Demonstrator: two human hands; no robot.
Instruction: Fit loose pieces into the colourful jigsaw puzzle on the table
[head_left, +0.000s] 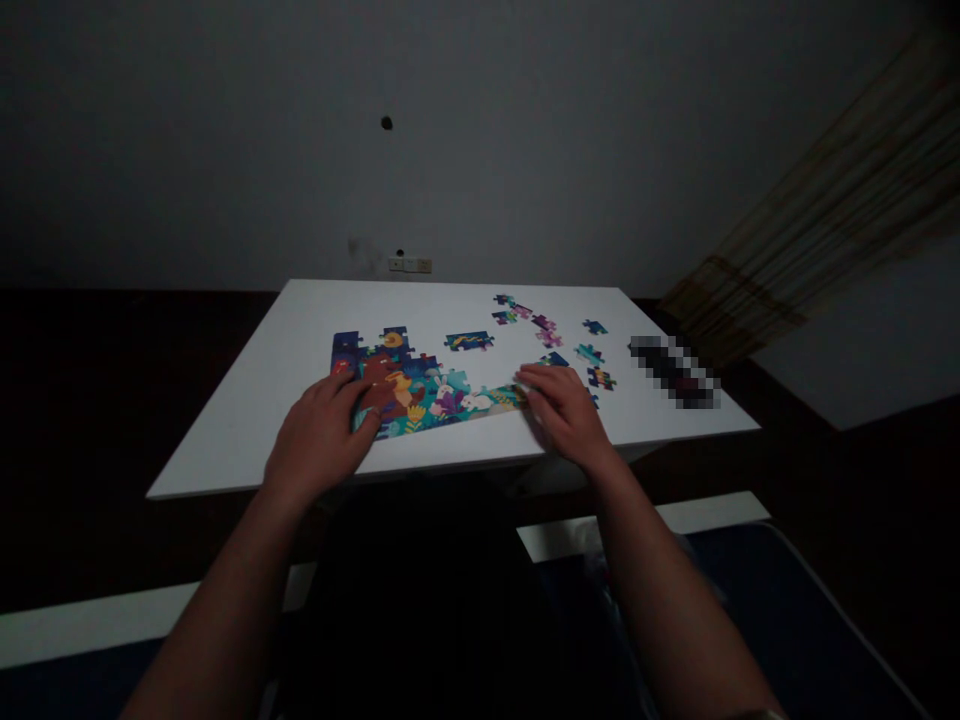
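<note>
A partly joined colourful jigsaw lies on a white table in front of me. My left hand rests flat on the jigsaw's lower left corner, fingers spread over the brown animal picture. My right hand presses its fingertips on the jigsaw's right end, near the bottom edge strip. Neither hand lifts a piece. A small joined cluster lies apart behind the main jigsaw. Several loose pieces are scattered to the right and back.
A dark blurred object lies near the table's right edge. The room is dim, with a grey wall and a wall socket behind the table. A striped curtain hangs at the right. A white strip lies on the floor.
</note>
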